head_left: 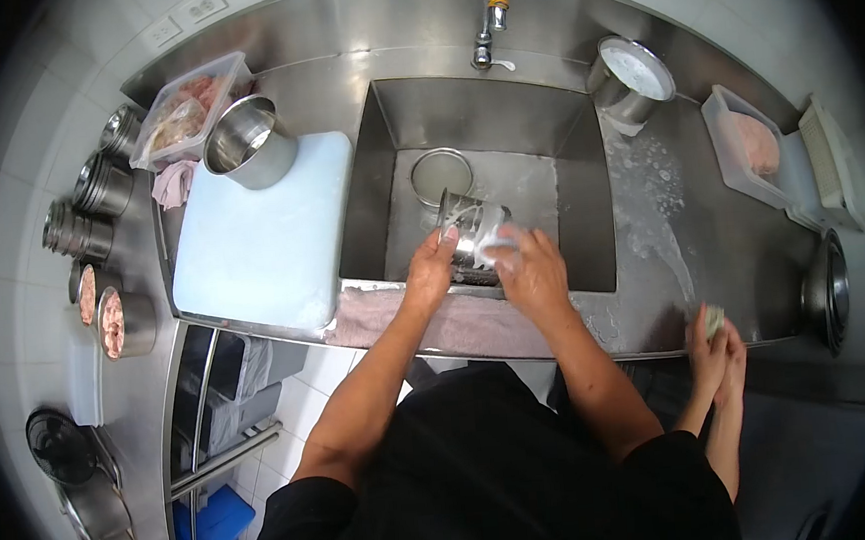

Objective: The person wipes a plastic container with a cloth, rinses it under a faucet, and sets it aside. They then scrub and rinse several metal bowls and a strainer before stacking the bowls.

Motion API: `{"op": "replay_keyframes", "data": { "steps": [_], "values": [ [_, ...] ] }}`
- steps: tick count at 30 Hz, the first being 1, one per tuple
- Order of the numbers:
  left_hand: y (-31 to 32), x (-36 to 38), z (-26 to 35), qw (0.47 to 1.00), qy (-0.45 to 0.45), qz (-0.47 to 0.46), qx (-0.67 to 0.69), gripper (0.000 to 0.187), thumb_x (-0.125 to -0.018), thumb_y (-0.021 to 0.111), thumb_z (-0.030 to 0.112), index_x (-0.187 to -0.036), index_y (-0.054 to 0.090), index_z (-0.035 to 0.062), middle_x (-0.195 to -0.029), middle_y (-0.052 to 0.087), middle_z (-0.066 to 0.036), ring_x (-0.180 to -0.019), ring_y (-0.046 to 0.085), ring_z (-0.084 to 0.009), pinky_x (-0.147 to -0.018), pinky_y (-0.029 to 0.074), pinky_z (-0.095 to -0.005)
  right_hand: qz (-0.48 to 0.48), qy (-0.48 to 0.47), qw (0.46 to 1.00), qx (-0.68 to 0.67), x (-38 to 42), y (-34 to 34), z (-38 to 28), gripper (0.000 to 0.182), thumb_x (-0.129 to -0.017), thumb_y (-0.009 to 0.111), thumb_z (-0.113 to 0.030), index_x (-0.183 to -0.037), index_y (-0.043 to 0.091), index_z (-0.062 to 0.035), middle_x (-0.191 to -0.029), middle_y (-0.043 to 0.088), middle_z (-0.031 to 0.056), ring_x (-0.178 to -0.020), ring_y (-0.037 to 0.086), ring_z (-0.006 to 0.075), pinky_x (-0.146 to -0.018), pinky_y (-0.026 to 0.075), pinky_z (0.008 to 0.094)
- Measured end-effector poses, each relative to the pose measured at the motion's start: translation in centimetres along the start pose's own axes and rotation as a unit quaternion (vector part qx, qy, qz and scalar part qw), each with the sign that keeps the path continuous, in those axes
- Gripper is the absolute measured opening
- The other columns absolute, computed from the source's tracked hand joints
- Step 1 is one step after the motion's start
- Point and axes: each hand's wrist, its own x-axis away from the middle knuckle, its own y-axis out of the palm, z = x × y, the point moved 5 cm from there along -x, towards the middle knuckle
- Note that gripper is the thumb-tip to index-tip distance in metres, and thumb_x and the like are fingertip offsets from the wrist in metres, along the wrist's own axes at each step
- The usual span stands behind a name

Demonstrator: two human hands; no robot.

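Note:
A soapy metal canister (470,229) lies tilted over the front part of the sink (481,96). My left hand (432,267) grips it by the rim on its left end, thumb on the outside. Against its right end presses my right hand (531,268), fingers curled and smeared by motion. White suds show under those fingers, and whatever they hold is too blurred to make out. On the sink floor behind the canister sits a round metal container (442,177) with cloudy liquid in it.
Left of the sink, a metal pot (250,142) stands on a pale blue board (261,252). A bucket of suds (632,75) stands right of the tap (485,46). A pink cloth (436,325) covers the front edge. A co-worker's hands (716,355) hold something small at right.

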Motion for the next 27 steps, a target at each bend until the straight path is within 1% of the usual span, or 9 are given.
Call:
{"op": "replay_keyframes", "data": {
  "steps": [3,5,9,12,15,18,21,24,27],
  "values": [
    [0.1,0.0,-0.2,1.0,-0.013,0.014,0.0,0.039,-0.101,0.051,0.038,-0.113,0.064,0.0029,-0.09,0.064,0.001,-0.08,0.052,-0.0066,-0.074,0.043,-0.0227,0.014,0.022,1.0,-0.003,-0.8,0.4,1.5,0.018,-0.076,0.071,-0.013,-0.093,0.075,-0.02,-0.112,0.064,0.0034,-0.098,0.058,0.0269,-0.087,0.048,0.0413],
    [0.7,0.4,0.5,0.999,0.021,0.01,0.023,0.039,-0.1,0.051,0.038,-0.111,0.064,0.0035,-0.086,0.063,0.002,-0.075,0.049,-0.0061,-0.069,0.042,-0.0238,0.022,0.051,0.998,-0.001,-3.2,0.6,3.8,0.02,-0.075,0.071,-0.012,-0.093,0.076,-0.0209,-0.113,0.063,0.0029,-0.1,0.057,0.0269,-0.088,0.047,0.0422],
    [-0.2,-0.4,-0.2,0.999,0.025,0.016,-0.013,0.038,-0.1,0.051,0.038,-0.107,0.065,0.0036,-0.083,0.061,0.002,-0.07,0.047,-0.0065,-0.066,0.041,-0.0252,-0.051,-0.04,0.998,0.0,-1.4,-0.4,1.3,0.016,-0.081,0.066,-0.013,-0.094,0.075,-0.0185,-0.119,0.061,0.0018,-0.107,0.058,0.0298,-0.094,0.045,0.043],
    [0.1,0.1,0.2,0.998,0.036,0.028,-0.034,0.038,-0.1,0.051,0.038,-0.105,0.066,0.0035,-0.082,0.06,0.002,-0.071,0.047,-0.0069,-0.066,0.041,-0.0253,-0.111,-0.027,0.993,-0.016,-0.2,-0.3,0.8,0.016,-0.082,0.066,-0.014,-0.094,0.075,-0.019,-0.119,0.061,0.0008,-0.107,0.057,0.0293,-0.095,0.044,0.0429],
    [-0.4,0.2,0.3,0.989,0.014,0.042,-0.141,0.039,-0.1,0.051,0.038,-0.109,0.065,0.003,-0.087,0.062,0.001,-0.078,0.05,-0.0073,-0.072,0.042,-0.0241,-0.058,0.011,0.997,0.051,-3.3,-0.1,4.3,0.018,-0.081,0.068,-0.016,-0.097,0.075,-0.0208,-0.116,0.063,0.0005,-0.105,0.056,0.0258,-0.094,0.045,0.0417],
    [0.6,0.7,0.9,0.998,0.049,0.009,0.026,0.041,-0.101,0.051,0.038,-0.116,0.062,0.0014,-0.098,0.064,0.0,-0.086,0.053,-0.0078,-0.079,0.043,-0.0237,-0.091,0.049,0.994,0.042,-6.0,-0.6,6.7,0.018,-0.083,0.066,-0.016,-0.098,0.075,-0.0186,-0.117,0.063,0.0005,-0.105,0.058,0.0264,-0.094,0.046,0.0408],
    [1.0,2.0,2.3,0.999,0.032,-0.023,0.028,0.043,-0.101,0.051,0.036,-0.122,0.06,-0.0002,-0.107,0.065,-0.002,-0.096,0.055,-0.0088,-0.088,0.042,-0.0237,-0.105,0.084,0.99,-0.046,-6.3,-0.9,6.9,0.018,-0.085,0.064,-0.015,-0.101,0.074,-0.0168,-0.118,0.064,0.0009,-0.106,0.059,0.0278,-0.093,0.047,0.0399],
    [0.9,2.2,2.4,0.999,0.047,-0.017,0.022,0.042,-0.101,0.051,0.034,-0.123,0.059,-0.0004,-0.108,0.065,-0.002,-0.099,0.055,-0.0091,-0.091,0.042,-0.0242,-0.124,0.076,0.986,-0.08,-6.5,-0.7,7.4,0.019,-0.086,0.064,-0.015,-0.103,0.073,-0.016,-0.119,0.064,0.0025,-0.106,0.059,0.0296,-0.092,0.048,0.0396],
    [0.9,2.0,2.3,0.998,0.05,-0.021,0.029,0.04,-0.101,0.051,0.033,-0.122,0.06,0.0001,-0.107,0.065,-0.002,-0.099,0.055,-0.0086,-0.09,0.042,-0.0243,-0.096,0.032,0.993,-0.068,-6.1,-1.7,6.5,0.019,-0.084,0.064,-0.015,-0.101,0.074,-0.0171,-0.118,0.064,0.0023,-0.106,0.058,0.0283,-0.093,0.046,0.0397]
  ]
}}
